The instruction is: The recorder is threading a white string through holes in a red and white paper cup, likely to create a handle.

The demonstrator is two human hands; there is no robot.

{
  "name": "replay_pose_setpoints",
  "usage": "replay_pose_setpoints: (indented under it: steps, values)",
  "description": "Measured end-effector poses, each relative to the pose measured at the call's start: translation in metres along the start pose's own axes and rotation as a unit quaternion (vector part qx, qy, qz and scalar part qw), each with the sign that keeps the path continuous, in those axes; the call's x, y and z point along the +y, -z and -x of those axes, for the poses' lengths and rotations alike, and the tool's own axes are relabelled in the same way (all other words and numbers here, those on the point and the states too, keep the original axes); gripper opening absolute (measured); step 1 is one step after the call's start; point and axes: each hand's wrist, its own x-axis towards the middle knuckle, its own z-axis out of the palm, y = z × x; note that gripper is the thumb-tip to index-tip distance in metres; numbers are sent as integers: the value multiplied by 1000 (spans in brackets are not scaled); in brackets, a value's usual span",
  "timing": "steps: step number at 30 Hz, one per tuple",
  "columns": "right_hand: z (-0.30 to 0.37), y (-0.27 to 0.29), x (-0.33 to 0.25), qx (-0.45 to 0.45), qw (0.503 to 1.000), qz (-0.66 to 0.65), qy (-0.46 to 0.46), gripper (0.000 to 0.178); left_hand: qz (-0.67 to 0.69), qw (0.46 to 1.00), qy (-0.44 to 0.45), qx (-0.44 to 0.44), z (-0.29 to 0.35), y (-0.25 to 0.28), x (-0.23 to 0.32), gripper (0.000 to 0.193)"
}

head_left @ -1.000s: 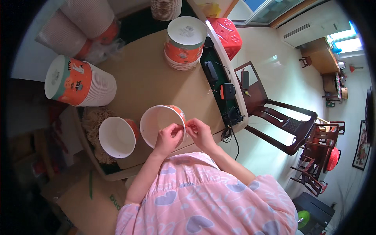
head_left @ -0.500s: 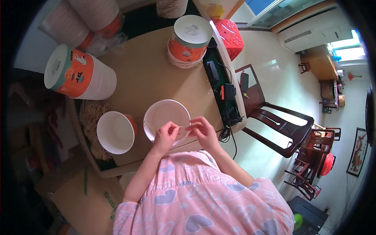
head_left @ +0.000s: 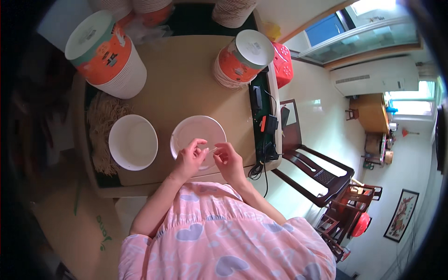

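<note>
My left hand point(head_left: 187, 159) and my right hand point(head_left: 229, 162) are held close together over the near side of an open white paper bucket point(head_left: 196, 129). Fingertips of both hands are pinched on a thin pale cord point(head_left: 213, 150) that spans the small gap between them. How its ends run is too fine to make out. To the left stands a second open white bucket point(head_left: 133, 143). Beside that bucket, a loose bundle of tan cords point(head_left: 103, 133) lies along the table's left edge.
A tall upside-down stack of orange-printed buckets point(head_left: 107, 56) leans at the back left. A shorter stack point(head_left: 243, 58) stands at the back right. Black chargers and cables point(head_left: 268, 123) line the table's right edge. A dark wooden chair point(head_left: 312, 168) stands beyond it.
The view has shifted and turned slightly. My hands have drawn closer together, and my right fingers are more curled. The cord remains between them.
</note>
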Motion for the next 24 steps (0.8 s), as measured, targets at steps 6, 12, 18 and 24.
replay_pose_setpoints:
  steps: [6,12,18,24]
  values:
    - [9,4,0,70,990,-121,20,30,-35,994,-70,-74,2,1,14,25]
    - [7,4,-5,88,966,-242,1,31,35,995,-74,-61,-5,-26,-8,16]
    - [-6,29,-8,174,925,-338,-7,22,6,994,-94,-57,-1,-23,-3,12]
    - [-18,58,-45,-68,944,204,250,39,-60,991,-108,-50,2,-19,-5,12]
